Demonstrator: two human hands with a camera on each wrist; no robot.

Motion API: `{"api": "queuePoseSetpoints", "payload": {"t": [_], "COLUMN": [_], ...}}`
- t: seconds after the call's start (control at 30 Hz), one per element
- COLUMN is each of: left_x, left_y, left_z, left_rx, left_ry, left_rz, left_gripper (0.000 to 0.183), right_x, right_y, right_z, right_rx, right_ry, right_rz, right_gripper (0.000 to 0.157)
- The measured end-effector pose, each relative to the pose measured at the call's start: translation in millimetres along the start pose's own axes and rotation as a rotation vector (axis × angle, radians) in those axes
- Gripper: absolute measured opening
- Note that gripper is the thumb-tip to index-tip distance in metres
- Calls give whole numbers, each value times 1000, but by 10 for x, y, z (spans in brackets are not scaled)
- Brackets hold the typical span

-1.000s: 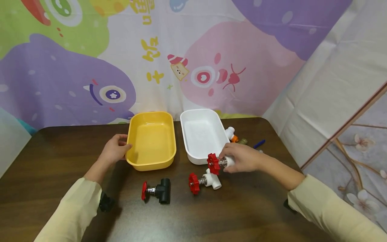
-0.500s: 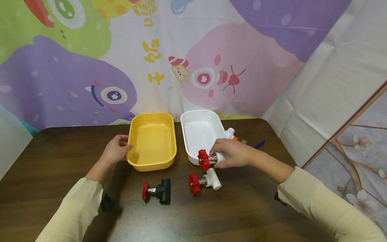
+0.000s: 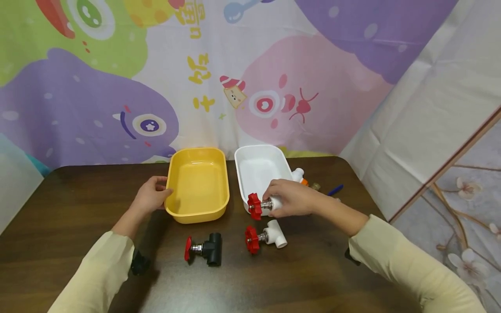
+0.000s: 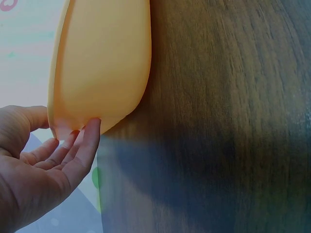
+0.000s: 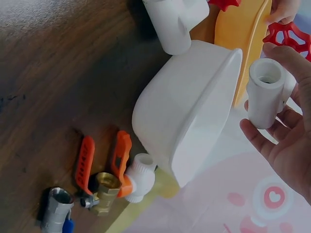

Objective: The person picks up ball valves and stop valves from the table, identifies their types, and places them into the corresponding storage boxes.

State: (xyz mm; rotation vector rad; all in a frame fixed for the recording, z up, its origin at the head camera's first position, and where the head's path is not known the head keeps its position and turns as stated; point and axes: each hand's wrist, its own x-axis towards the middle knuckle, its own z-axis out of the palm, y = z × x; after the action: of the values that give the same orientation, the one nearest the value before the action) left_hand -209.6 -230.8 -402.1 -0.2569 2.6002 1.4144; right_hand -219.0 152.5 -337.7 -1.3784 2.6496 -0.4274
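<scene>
My left hand (image 3: 150,194) pinches the left side of a yellow plastic tray (image 3: 197,184), thumb over the rim and fingers against the outer wall (image 4: 104,73). In my right hand (image 3: 293,198) is a white stop valve (image 5: 265,94) with a red handwheel (image 3: 255,206), gripped by its white body. It hangs above the front edge of a white tray (image 3: 258,167), wheel pointing left. Just in front lies another white stop valve (image 3: 275,234) with a red wheel. A black stop valve (image 3: 212,249), also red-wheeled, rests on the table before the yellow tray.
Beside the white tray's right wall lie a white ball valve (image 5: 141,179) with an orange handle, a brass ball valve (image 5: 107,187) and a steel one (image 5: 57,208) with a blue handle. A cartoon-printed cloth (image 3: 203,126) hangs behind the dark wooden table (image 3: 313,278).
My right hand has carried the white stop valve leftward, from the white tray's right front corner to over its front edge. The left hand stays on the yellow tray.
</scene>
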Motion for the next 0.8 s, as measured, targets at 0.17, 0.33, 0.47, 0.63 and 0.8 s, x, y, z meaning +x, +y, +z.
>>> {"api": "queuePoseSetpoints", "payload": {"t": [0.17,0.33,0.47,0.63,0.8], "left_x": [-5,-8,-11,-16,-18], "left_y": [-2,4,15,18,20], "left_z": [0,-2,-1,0,-1], "left_rx": [-7,-7,-6,0,2], "left_ry": [-5,-2,2,4,1], "left_rz": [4,-3,-7,-6,-1], "left_gripper": [56,56,56,55,54], "right_x": [47,95,130,167,202], "right_y": [-1,-5,-20,-32,-37], "right_z": [25,29,20,13,8], "right_rx": [-4,-16,-15,-35,-49], "right_ry": [14,39,45,53,52], "right_rz": [-11,-36,-49,-67,-59], "right_gripper": [28,28,29,30,30]}}
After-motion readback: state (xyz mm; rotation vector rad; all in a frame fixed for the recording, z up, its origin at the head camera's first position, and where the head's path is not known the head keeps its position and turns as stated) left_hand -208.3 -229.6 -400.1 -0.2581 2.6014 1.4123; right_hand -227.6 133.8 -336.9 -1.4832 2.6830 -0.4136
